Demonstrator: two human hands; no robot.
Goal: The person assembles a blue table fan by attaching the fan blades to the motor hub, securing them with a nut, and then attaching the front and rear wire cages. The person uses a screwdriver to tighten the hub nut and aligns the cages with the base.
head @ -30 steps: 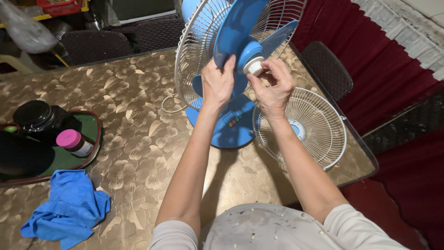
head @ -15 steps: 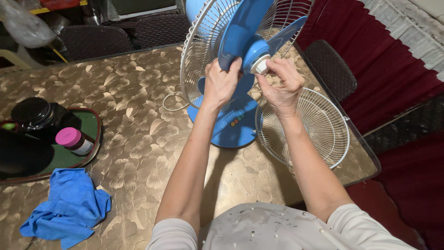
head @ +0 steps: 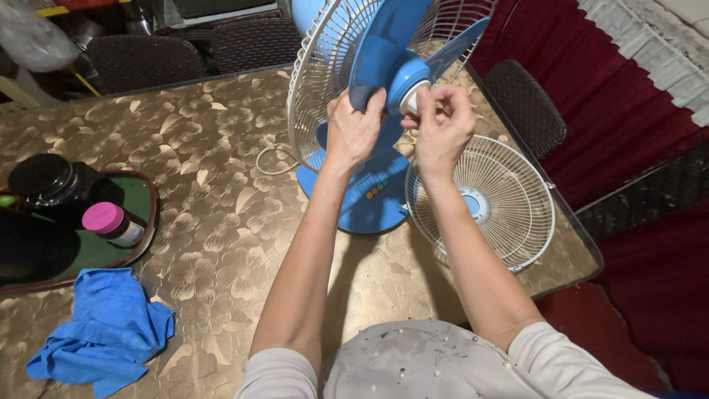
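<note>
Blue fan blades (head: 384, 44) sit in the white rear grille (head: 325, 81) of a table fan near the counter's (head: 207, 222) far right corner. The left hand (head: 353, 133) has its fingers closed over a blade's lower edge. The right hand (head: 443, 129) pinches the white hub cap (head: 411, 100) between its fingertips. A loose front grille (head: 502, 214) lies flat along the right edge.

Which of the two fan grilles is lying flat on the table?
The front grille with the blue centre disc, lying flat on the table right of the fan base. The other, rear grille, stands upright behind the blue blades.
</note>
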